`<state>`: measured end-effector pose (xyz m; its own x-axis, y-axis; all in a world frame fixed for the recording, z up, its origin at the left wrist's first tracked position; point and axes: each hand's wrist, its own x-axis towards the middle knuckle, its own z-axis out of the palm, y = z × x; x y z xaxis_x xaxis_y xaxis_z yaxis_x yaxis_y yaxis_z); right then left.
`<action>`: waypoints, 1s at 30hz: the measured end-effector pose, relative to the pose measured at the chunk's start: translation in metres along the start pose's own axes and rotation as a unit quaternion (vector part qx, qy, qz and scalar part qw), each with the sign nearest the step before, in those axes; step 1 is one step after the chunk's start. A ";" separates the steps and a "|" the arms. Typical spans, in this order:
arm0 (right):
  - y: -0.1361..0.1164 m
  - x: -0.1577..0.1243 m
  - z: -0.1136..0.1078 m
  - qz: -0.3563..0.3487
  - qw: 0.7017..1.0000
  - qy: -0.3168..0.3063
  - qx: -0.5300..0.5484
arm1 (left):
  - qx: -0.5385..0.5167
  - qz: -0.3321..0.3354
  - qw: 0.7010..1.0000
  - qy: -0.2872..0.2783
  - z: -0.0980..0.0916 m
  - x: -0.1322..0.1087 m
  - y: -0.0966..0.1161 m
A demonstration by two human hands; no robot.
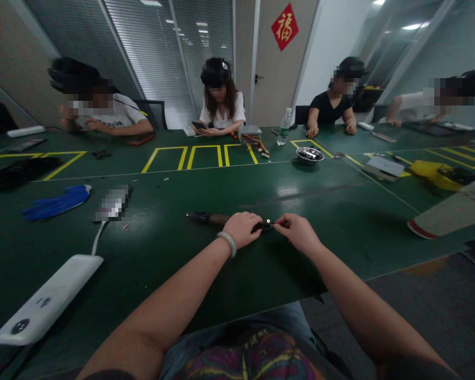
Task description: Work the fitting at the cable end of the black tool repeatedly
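My left hand (242, 228), with a pale bangle on its wrist, is closed around a long dark tool (206, 217) that lies on the green table (229, 190); its handle sticks out to the left. My right hand (296, 230) is pinched at the tool's tip, where a small shiny part (268, 222) glints between the two hands. What the right fingers hold is too small to name.
A white power strip (43, 303) lies at my near left, a blue glove (57, 203) beyond it. A metal bowl (309, 154), a water bottle (285, 126) and a box with wires (250, 135) stand farther off. Several people sit around the table. Yellow items (431, 173) lie at right.
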<state>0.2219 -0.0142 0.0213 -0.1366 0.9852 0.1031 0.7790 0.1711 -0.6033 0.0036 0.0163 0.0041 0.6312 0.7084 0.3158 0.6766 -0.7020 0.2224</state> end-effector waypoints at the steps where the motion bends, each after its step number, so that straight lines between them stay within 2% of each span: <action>1: 0.001 0.005 0.002 -0.006 1.000 0.006 -0.002 | 0.003 0.001 1.000 -0.002 0.000 0.002 -0.001; 4: 0.007 0.014 0.008 -0.026 0.999 0.032 -0.011 | 0.013 0.006 1.000 -0.001 0.002 0.004 -0.003; 9: 0.019 0.013 0.018 -0.031 0.997 0.065 -0.009 | 0.032 0.022 0.999 0.012 0.005 0.004 0.000; 15: 0.016 0.008 0.020 -0.068 0.997 0.039 -0.024 | 0.043 0.003 0.999 0.017 0.008 0.006 0.006; 23: 0.015 0.007 0.020 -0.082 0.996 0.014 -0.026 | 0.009 0.008 1.000 0.026 0.006 0.003 0.005; 30: 0.016 0.007 0.021 -0.085 0.995 0.023 -0.039 | 0.028 0.012 0.999 0.015 0.007 0.005 0.003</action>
<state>0.2206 -0.0051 -0.0045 -0.2446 0.9407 0.2349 0.7927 0.3335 -0.5103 0.0117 0.0182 0.0001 0.6363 0.6888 0.3474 0.6822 -0.7127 0.1634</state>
